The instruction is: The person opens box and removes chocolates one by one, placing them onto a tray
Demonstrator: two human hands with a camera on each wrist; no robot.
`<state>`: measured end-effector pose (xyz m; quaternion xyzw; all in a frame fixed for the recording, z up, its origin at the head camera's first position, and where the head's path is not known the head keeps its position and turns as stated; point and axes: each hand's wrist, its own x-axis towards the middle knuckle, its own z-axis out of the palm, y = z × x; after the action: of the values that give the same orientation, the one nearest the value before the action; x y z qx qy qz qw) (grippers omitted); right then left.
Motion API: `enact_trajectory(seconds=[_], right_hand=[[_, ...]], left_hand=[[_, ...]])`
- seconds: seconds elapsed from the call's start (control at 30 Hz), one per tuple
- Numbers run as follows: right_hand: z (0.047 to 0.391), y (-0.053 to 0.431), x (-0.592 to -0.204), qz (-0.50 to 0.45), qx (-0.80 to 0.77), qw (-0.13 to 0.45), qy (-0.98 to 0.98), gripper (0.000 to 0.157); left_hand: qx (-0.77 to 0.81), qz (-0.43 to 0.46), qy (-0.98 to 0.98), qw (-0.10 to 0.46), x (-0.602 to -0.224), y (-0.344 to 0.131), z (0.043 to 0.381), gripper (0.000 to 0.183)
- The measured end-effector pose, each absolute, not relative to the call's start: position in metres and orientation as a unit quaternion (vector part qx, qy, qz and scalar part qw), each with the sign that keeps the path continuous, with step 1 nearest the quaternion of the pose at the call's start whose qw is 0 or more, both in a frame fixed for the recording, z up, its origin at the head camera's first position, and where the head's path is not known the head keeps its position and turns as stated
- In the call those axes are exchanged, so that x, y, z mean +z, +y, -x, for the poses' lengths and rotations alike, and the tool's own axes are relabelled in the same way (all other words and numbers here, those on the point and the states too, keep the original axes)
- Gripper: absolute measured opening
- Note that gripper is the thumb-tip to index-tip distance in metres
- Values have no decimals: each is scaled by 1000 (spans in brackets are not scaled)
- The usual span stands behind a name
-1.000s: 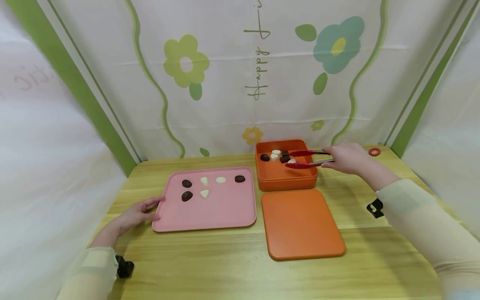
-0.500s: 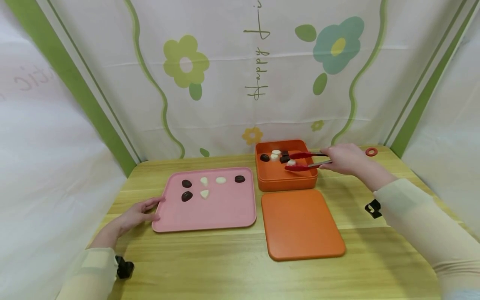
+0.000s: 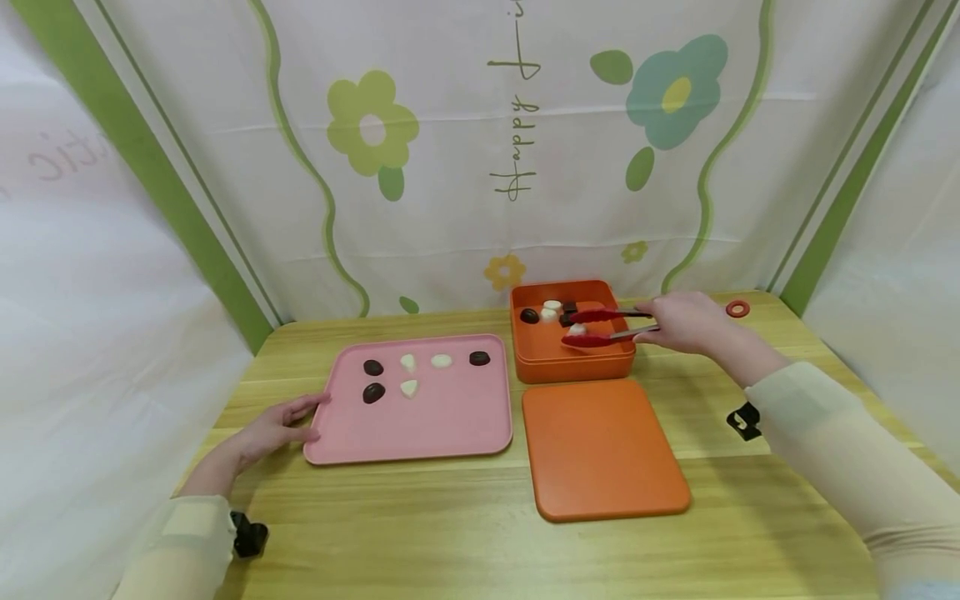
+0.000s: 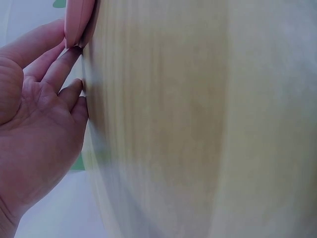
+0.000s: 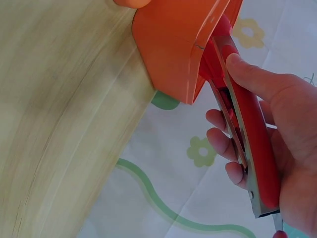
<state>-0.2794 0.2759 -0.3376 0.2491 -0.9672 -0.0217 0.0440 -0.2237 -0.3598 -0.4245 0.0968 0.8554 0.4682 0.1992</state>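
Observation:
My right hand (image 3: 684, 321) grips red-tipped kitchen tongs (image 5: 250, 129), which reach into the orange box (image 3: 573, 369). Their two red tips stand apart, with a white chocolate (image 3: 577, 330) between them, close to the lower tip. Near them lie other chocolates: a dark oval one (image 3: 529, 316), white pieces (image 3: 551, 307) and dark square ones (image 3: 568, 307). My left hand (image 3: 272, 427) rests its thumb and fingertips on the left edge of the pink tray (image 3: 420, 429). On that tray sit several chocolates, dark ones (image 3: 373, 392) and white ones (image 3: 408, 388), spread in loose rows.
An orange square lid (image 3: 603, 450) lies flat in front of the box. At the back right of the wooden table (image 3: 420, 533) is a small red ring (image 3: 738, 309). A flower-printed cloth (image 3: 450, 167) hangs behind.
The tongs have moved slightly left and toward the front inside the box, and the white chocolate between their tips has shifted with them. The red ring has slid slightly left. My left hand stays put.

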Motion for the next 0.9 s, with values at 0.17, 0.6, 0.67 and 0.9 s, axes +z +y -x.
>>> enact_trajectory(seconds=[0.17,0.6,0.67,0.9], right_hand=[[279,277,-336,-241,-28,36,-969,38],[278,274,-339,-254,-15,26,-967,26],[277,274,-340,-256,-10,24,-966,25],[275,276,-344,-263,1,29,-964,25]], left_hand=[[468,-92,856,199,-425,-361,224,73],[469,-96,856,197,-426,-362,224,73],[469,-98,855,197,-427,-362,224,73],[465,-103,857,196,-426,-361,223,71]])
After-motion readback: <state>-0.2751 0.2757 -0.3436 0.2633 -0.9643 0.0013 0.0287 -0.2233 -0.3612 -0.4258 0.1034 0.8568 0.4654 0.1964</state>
